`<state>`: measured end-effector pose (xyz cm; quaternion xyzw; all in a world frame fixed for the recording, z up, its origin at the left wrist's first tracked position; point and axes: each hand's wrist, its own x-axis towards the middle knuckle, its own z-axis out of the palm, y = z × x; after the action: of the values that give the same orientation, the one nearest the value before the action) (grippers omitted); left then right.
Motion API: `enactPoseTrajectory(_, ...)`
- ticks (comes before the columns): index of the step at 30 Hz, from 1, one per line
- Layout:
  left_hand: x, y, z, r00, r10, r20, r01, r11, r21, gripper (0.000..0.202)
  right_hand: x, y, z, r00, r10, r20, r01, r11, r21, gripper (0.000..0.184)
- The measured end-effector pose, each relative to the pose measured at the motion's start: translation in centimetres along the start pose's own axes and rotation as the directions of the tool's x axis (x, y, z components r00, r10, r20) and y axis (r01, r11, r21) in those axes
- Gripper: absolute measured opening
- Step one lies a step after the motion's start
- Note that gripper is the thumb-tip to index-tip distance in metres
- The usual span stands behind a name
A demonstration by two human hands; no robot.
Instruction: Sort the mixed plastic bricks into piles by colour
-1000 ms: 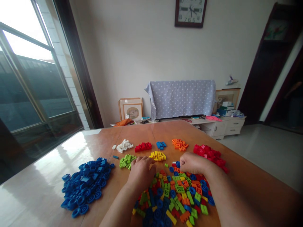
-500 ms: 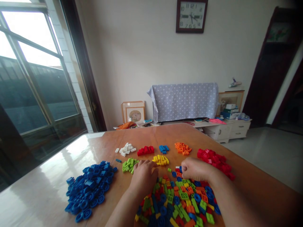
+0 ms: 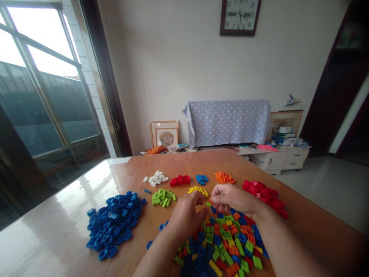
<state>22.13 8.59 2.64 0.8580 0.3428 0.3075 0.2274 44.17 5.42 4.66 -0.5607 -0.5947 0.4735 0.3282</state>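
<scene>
Over the near edge of a mixed heap of toy building bricks (image 3: 227, 240), my left hand (image 3: 187, 213) hovers with fingers curved and thumb apart, nothing visible between them. My right hand (image 3: 230, 200) is beside it, its fingertips pinched on a small orange brick (image 3: 211, 200), of which only a bit shows. Yellow bricks (image 3: 197, 191) lie just beyond both hands. A pile of lime green bricks (image 3: 163, 197) is left of my left hand. One small green brick (image 3: 208, 204) rests between the hands.
Sorted piles surround the heap: blue pieces (image 3: 115, 223) at left, white bricks (image 3: 157, 178), red bricks (image 3: 180, 180), blue bricks (image 3: 201, 179) and orange bricks (image 3: 225, 177) at the back, red pieces (image 3: 265, 196) at right. A lone teal brick (image 3: 147, 191) lies on the brown table (image 3: 138, 238).
My left hand has moved right from beside the green pile towards my right hand, its fingers spreading from the thumb. My right hand has turned, showing the orange brick. The view has shifted slightly.
</scene>
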Motion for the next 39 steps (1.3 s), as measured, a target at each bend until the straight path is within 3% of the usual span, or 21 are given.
enactPoseTrajectory(7,0.1,0.4,0.3,0.999,-0.003,-0.034,0.002,0.999,-0.038,0.012,0.4,-0.5,1.4,1.0,-0.021,-0.008,0.021,1.0,0.023,0.032)
enactPoseTrajectory(14,0.5,-0.6,0.6,0.997,-0.061,-0.046,0.059,0.998,-0.031,0.007,0.9,-0.7,2.5,0.998,-0.036,-0.051,0.037,0.999,0.005,0.031)
enactPoseTrajectory(22,1.2,-3.4,-0.5,0.947,-0.275,-0.167,0.291,0.954,0.077,0.013,1.5,0.2,0.8,0.954,-0.086,-0.289,0.11,0.992,0.068,0.031)
enactPoseTrajectory(24,1.1,-3.1,-0.4,0.959,-0.244,-0.144,0.258,0.962,0.087,0.014,1.6,0.3,0.8,0.949,-0.088,-0.304,0.109,0.993,0.052,0.029)
enactPoseTrajectory(28,0.8,-1.7,0.2,0.992,-0.118,-0.045,0.122,0.988,0.091,0.012,1.9,0.6,2.2,0.976,-0.098,-0.195,0.098,0.995,-0.012,0.029)
enactPoseTrajectory(33,0.7,-1.1,0.8,0.997,-0.064,-0.046,0.069,0.992,0.11,0.008,2.5,1.1,3.8,0.984,-0.118,-0.135,0.118,0.993,-0.004,0.025)
enactPoseTrajectory(36,0.7,-1.3,0.8,0.995,-0.044,-0.088,0.053,0.993,0.105,0.009,2.7,1.4,2.5,0.978,-0.125,-0.169,0.124,0.992,-0.015,0.025)
enactPoseTrajectory(38,0.7,-1.4,0.5,0.991,-0.038,-0.13,0.051,0.994,0.094,0.014,2.7,1.9,0.6,0.951,-0.141,-0.274,0.13,0.99,-0.056,0.027)
enactPoseTrajectory(39,0.7,-1.5,0.3,0.988,-0.038,-0.15,0.052,0.995,0.091,0.014,2.7,2.3,-0.6,0.916,-0.162,-0.368,0.13,0.985,-0.11,0.029)
